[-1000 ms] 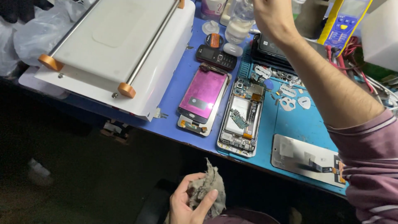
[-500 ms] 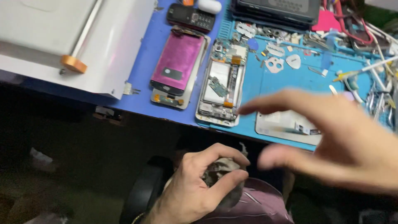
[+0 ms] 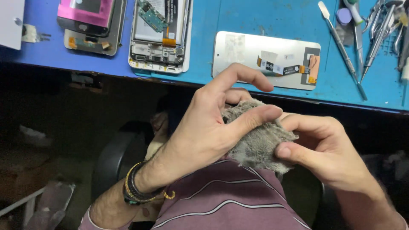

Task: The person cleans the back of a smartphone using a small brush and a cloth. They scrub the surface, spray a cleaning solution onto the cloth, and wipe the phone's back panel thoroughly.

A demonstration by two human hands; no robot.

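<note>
- Grey, frayed cloth (image 3: 257, 138) sits bunched between both hands, held over the person's lap, just below the near edge of the blue desk (image 3: 238, 25).
- Left hand (image 3: 208, 127) wraps the wad from above, thumb pressed across its top; the forefinger is lifted free and points toward the desk.
- Right hand (image 3: 326, 151) pinches the cloth's right side between thumb and fingers, so both hands are clamped on the same rag, close together.
- My guess at the step: the rag is being gathered or folded to a usable face; a next move would call for one hand letting go and a part being picked up.
- On the desk lie a detached screen panel (image 3: 238, 53) face down with its flex ribbon, an opened phone frame (image 3: 159, 40), a pink-backed display (image 3: 87, 17), and tweezers and a spudger (image 3: 341, 40).
- Hard to tell: whether anything small is wrapped inside the cloth. The phones and tools are cut off at the top edge, and the space under the desk is too dark to read.
</note>
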